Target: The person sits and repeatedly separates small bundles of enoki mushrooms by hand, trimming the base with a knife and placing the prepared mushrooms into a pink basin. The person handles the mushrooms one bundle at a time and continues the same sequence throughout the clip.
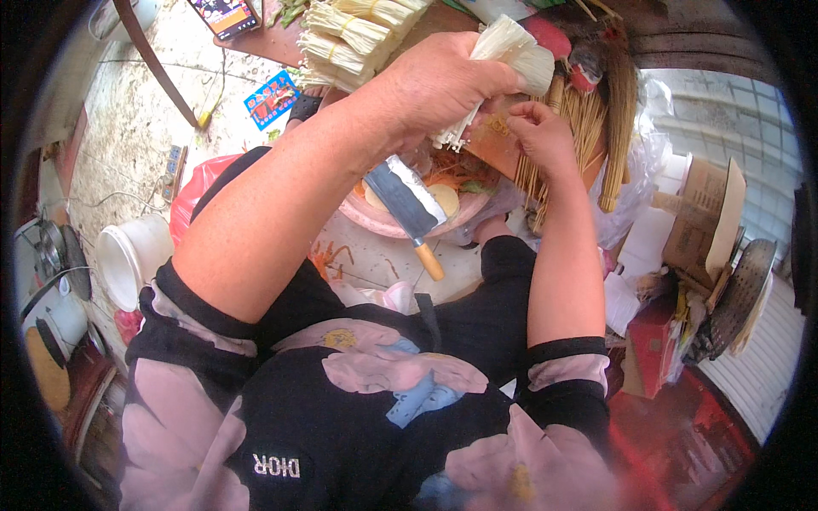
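Observation:
My left hand (447, 76) is closed around a loose bunch of enoki mushrooms (514, 54); its pale stems spread at the upper right and small caps hang below my fist. My right hand (546, 134) is bent inward just right of the bunch, thumb and fingertips drawn together beside some yellow rubber bands (498, 124) on a brown board. Whether a band is between those fingertips is unclear. Below my hands, a cleaver (406, 198) with a wooden handle lies across a pink basin (377, 220), which holds orange shreds and pale round slices.
Banded enoki bundles (348, 41) are piled ahead, near a phone (230, 19). Bamboo skewers (585, 121) and a whisk broom (617, 121) stand right of my right hand. A white bucket (134, 259) and a power strip (172, 172) are left; a cardboard box (696, 217) is right.

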A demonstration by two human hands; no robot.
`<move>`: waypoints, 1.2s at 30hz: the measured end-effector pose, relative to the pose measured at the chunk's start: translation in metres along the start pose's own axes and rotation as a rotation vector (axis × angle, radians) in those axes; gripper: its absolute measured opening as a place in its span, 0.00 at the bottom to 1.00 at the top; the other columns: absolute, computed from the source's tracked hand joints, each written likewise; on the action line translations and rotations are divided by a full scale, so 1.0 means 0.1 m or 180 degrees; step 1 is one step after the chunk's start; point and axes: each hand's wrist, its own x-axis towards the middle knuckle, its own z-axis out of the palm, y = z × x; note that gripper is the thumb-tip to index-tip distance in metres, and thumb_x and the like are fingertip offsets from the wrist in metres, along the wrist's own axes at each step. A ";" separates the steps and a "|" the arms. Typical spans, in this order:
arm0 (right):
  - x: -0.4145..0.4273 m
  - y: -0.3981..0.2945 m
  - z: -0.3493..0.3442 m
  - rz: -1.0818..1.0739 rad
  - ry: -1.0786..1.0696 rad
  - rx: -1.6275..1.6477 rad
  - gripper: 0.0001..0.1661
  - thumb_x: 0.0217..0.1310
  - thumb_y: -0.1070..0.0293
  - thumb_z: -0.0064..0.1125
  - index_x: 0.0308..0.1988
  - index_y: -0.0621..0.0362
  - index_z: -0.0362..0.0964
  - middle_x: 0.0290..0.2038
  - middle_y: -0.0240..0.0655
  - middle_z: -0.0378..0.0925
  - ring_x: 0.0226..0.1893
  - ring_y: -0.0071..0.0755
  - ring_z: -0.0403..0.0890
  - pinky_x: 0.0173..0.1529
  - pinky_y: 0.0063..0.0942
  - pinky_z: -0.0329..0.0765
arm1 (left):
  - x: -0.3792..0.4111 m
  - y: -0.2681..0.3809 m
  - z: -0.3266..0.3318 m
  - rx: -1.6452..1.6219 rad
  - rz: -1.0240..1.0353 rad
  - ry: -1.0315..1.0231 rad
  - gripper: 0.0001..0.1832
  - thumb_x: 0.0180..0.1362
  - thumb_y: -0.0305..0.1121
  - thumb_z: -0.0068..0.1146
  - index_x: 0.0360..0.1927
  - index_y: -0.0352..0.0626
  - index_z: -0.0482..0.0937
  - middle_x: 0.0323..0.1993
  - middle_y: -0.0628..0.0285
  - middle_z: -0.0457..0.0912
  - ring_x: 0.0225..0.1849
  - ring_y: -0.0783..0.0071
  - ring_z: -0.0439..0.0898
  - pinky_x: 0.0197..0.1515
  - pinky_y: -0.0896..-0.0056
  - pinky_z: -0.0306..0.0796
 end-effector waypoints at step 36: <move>0.06 0.14 0.32 -0.0197 0.0235 -0.1386 0.13 0.50 0.65 0.59 0.37 0.56 0.76 0.34 0.47 0.81 0.38 0.50 0.82 0.44 0.41 0.76 | -0.02 0.06 0.10 0.0103 -0.0106 0.0282 0.09 0.56 0.34 0.57 0.35 0.40 0.76 0.22 0.68 0.74 0.20 0.81 0.71 0.24 0.78 0.65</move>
